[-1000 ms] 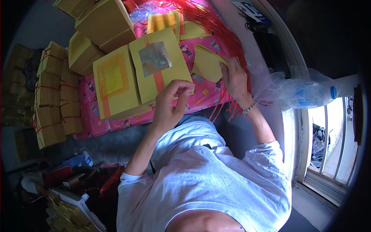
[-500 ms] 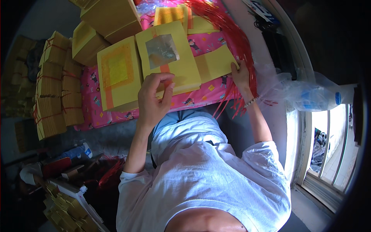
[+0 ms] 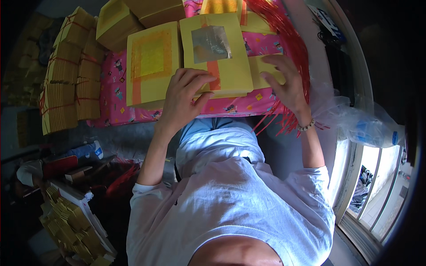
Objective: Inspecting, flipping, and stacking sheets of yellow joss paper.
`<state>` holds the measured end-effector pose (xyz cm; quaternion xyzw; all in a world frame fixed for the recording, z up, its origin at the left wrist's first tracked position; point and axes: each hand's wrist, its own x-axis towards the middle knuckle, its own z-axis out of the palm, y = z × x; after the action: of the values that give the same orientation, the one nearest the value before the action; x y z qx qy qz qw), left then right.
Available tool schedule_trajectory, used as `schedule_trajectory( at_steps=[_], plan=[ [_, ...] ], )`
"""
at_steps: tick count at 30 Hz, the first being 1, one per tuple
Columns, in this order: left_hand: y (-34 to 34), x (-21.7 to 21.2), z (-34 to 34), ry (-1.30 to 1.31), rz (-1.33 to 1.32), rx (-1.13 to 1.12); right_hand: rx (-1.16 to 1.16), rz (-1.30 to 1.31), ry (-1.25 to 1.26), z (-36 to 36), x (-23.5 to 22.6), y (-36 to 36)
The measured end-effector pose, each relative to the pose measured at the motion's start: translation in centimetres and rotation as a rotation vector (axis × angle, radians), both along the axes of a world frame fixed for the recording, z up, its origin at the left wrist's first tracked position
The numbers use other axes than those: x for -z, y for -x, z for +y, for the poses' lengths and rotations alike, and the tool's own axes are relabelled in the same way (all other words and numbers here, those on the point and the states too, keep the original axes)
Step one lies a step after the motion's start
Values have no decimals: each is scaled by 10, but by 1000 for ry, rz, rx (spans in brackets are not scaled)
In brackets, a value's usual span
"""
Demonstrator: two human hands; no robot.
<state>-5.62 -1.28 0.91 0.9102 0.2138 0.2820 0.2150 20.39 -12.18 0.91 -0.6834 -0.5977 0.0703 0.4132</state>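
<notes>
A stack of yellow paper sheets (image 3: 235, 71) with a silver square and an orange stripe lies before me. My left hand (image 3: 184, 93) is at its near left corner, with the fingers spread over the edge and the thumb apart. On the other side, my right hand (image 3: 287, 84) hovers with parted fingers over a yellow sheet (image 3: 262, 73) that sticks out from beside the stack. I see nothing in either hand. Left of the silver-marked stack lies another yellow stack (image 3: 153, 62) with a gold square framed in orange.
The pink patterned cloth (image 3: 120, 99) covers the table. Red strands (image 3: 295, 48) hang over its right side. Bundles tied with red string (image 3: 62, 93) stand at the left, near a yellow paper block (image 3: 116, 26). A clear plastic bag (image 3: 368, 126) is by the barred window.
My right hand has let go of the sheet's right end and come up with its fingers apart. The left hand's curled fingers have loosened. The whole view has shifted slightly.
</notes>
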Motion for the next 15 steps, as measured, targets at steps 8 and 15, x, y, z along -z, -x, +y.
schedule_trajectory(
  at_steps=[8,15],
  plan=[
    [0,-2,9,-19,58,83,-525,-406,11,27,-9,28],
    [1,1,14,-77,23,99,-540,-484,-19,27,-6,31]
  ],
)
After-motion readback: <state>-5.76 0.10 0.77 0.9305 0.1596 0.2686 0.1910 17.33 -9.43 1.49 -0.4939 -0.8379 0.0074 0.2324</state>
